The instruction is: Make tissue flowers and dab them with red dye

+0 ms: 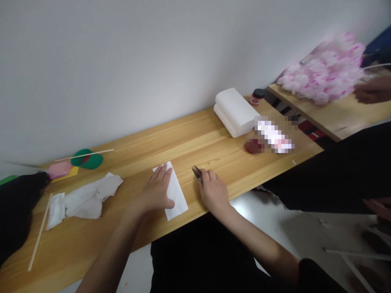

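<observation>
My left hand [157,189] lies with fingers outstretched on a folded white paper [179,199], pressing it against the wooden table [131,244]. Just to the right of the paper, my right hand [215,191] is wrapped round a pair of scissors [197,173]. Only the blades show, slightly apart and pointing up and left; my fingers hide the handles. The blades do not touch the paper. Left of my left hand are a crumpled white tissue [85,199] and a small folded white wad [56,211].
A thick stack of white paper [236,112], a dark-lidded jar [257,97] and a dark red round object [253,145] stand at the right. Wooden sticks [39,234] and a green piece [91,160] lie left. A co-worker's hand [372,89] is near pink-white fluffy flowers [326,71].
</observation>
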A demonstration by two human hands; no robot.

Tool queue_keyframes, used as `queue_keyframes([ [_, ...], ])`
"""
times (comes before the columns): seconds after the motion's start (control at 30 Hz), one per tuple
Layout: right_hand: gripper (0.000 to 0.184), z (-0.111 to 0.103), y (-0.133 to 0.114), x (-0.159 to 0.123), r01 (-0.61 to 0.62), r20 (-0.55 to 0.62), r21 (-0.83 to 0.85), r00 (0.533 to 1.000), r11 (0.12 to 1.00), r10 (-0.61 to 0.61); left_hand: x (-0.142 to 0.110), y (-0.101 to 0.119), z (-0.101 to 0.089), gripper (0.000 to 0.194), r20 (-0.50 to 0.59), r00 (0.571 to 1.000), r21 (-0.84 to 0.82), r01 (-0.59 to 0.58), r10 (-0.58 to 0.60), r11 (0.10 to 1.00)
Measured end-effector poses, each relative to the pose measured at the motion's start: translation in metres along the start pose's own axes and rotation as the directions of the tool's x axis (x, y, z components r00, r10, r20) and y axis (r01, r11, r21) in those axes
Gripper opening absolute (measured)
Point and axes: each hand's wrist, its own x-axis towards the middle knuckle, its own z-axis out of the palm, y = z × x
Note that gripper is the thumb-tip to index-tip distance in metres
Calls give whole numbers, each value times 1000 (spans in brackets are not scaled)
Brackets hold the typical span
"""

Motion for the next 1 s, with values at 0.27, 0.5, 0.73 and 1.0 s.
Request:
queue_keyframes([
  [0.27, 36, 1, 11, -8, 64, -78, 85, 995, 994, -58, 1, 0, -4, 99, 12, 1000, 20, 8, -9, 1000],
  [0.5, 30, -20, 80, -12, 46, -513, 389, 840, 920, 175, 0, 0, -5, 95, 1, 1000, 7, -3, 3, 1000],
  [0.73, 89, -54, 154, 22, 1, -697, 526, 573, 850, 431, 0, 0, -5, 98, 17, 1000, -18, -12, 13, 1000],
  [1.0, 103, -53, 166, 59, -44, -502, 640, 732, 767, 461, 1, -1, -2, 101, 13, 1000, -24, -12, 12, 1000],
])
